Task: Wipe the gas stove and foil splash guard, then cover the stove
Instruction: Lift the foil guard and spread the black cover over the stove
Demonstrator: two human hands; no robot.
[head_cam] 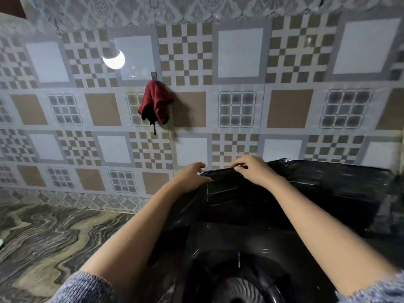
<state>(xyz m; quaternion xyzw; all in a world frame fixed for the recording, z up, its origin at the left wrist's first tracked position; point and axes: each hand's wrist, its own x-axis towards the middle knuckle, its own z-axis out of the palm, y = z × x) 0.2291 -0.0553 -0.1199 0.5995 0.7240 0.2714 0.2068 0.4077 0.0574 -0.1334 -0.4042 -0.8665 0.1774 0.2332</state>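
A black plastic cover (317, 189) lies draped over the stove at the lower right, against the tiled wall. My left hand (192, 174) pinches the cover's upper left corner. My right hand (251, 167) grips the top edge of the same cover just to the right. Through the sheet near the bottom edge a round burner shape (236, 287) shows. A red cloth (156, 103) hangs on a wall hook above and left of my hands. The stove body and the foil splash guard are hidden under the cover.
A patterned tiled wall (240, 110) fills the background. A marbled grey-and-beige counter (48, 237) stretches to the left of the stove. A bright lamp reflection (113, 60) shines on the tiles.
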